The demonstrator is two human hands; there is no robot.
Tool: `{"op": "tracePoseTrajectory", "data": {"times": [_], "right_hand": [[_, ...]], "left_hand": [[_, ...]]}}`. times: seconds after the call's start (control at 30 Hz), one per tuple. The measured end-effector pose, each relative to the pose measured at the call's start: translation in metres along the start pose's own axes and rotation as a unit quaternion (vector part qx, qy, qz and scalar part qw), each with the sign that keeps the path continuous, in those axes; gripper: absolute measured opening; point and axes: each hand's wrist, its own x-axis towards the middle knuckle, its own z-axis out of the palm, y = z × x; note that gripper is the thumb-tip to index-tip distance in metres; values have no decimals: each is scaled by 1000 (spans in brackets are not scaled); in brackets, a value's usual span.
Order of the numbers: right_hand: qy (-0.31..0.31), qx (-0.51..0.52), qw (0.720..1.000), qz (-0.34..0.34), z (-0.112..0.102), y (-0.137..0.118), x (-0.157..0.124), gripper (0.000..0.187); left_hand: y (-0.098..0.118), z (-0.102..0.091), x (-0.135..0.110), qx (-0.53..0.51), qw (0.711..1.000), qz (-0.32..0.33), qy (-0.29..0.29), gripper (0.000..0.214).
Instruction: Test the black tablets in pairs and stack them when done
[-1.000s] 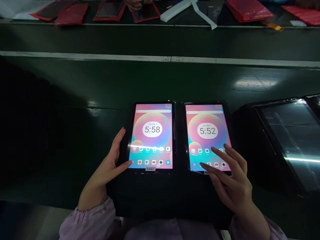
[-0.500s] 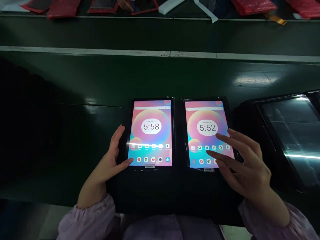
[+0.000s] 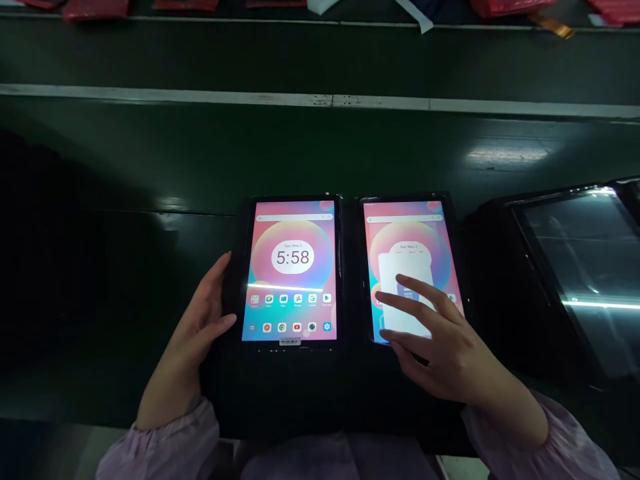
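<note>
Two lit tablets lie side by side on a dark green bench. The left tablet [image 3: 293, 270] shows a home screen reading 5:58. My left hand [image 3: 200, 327] rests open against its left edge, thumb by the lower left corner. The right tablet [image 3: 407, 260] shows a white window opening over its home screen. My right hand [image 3: 440, 350] hovers over its lower half, fingers spread, index and middle fingertips on or just above the screen.
A larger dark tablet [image 3: 585, 280] with its screen off lies to the right, tilted. A white strip [image 3: 320, 101] crosses the bench behind the tablets. Red bags [image 3: 95, 8] and white strips lie along the far edge.
My right hand slid left and down across the right tablet, and a white window appeared over its clock. The left hand stayed on the left tablet's edge. The view shifted slightly.
</note>
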Motion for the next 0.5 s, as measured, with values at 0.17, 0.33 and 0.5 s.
{"op": "tracePoseTrajectory", "data": {"times": [0.17,0.33,0.5], "right_hand": [[64,-15,998,5,-14,13,1,21],[135,-86,981,106,-24,26,2,26],[156,-105,973,131,-18,37,-4,26]], "left_hand": [[4,14,14,-65,994,8,86,61],[13,28,41,-89,986,30,136,50],[15,24,54,-70,992,18,101,66]]}}
